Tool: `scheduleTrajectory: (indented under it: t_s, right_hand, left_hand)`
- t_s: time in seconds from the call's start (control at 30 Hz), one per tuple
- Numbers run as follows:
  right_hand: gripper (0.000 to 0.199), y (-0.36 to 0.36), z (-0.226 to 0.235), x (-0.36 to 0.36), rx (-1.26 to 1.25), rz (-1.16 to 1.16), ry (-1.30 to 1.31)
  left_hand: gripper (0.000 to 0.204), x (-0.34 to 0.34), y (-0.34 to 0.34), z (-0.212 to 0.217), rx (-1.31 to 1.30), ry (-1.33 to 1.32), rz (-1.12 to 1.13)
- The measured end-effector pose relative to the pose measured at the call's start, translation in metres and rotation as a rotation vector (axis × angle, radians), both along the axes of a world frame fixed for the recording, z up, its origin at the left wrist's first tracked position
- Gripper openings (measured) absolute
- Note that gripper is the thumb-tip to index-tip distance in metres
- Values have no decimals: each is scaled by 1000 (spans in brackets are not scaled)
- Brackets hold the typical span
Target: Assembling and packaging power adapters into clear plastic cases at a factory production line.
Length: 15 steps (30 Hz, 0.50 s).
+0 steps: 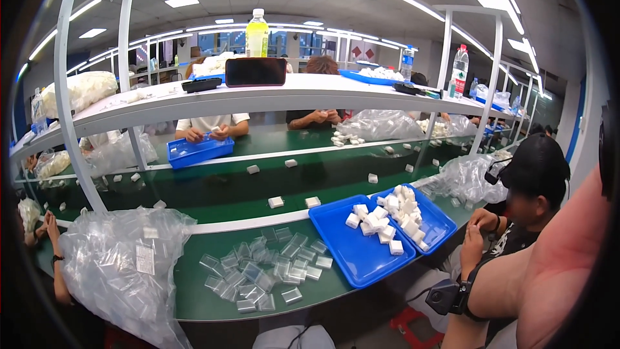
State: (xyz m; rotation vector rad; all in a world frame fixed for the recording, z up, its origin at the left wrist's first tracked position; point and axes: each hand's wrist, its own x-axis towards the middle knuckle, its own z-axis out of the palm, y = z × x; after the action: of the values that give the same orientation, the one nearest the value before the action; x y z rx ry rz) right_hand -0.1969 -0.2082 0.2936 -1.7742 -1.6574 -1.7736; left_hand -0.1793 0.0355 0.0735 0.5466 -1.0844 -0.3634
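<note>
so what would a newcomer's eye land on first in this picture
Probably the two bright blue trays right of centre, side by side, with small white blocks piled in them. Next, the heap of clear plastic covers on the green worktop to their left, with a big clear plastic bag farther left. The right hand also looms close at the right edge.

Printed red label (458, 83) on clear bottle (460, 63), fine-print white label (144, 259) on plastic bag (106, 274)
</note>
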Motion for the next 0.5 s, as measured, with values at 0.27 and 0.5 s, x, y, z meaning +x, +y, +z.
scheduleTrajectory:
  t_s: [0.27, 0.5]
  right_hand:
    - [74, -3, -3, 4, -10, -36, 21]
    - [74, -4, -6, 5, -17, -63, 42]
  left_hand:
    - [55, -2, -4, -26, -13, 120, -45]
    - [56, -9, -6, -53, -22, 228, -78]
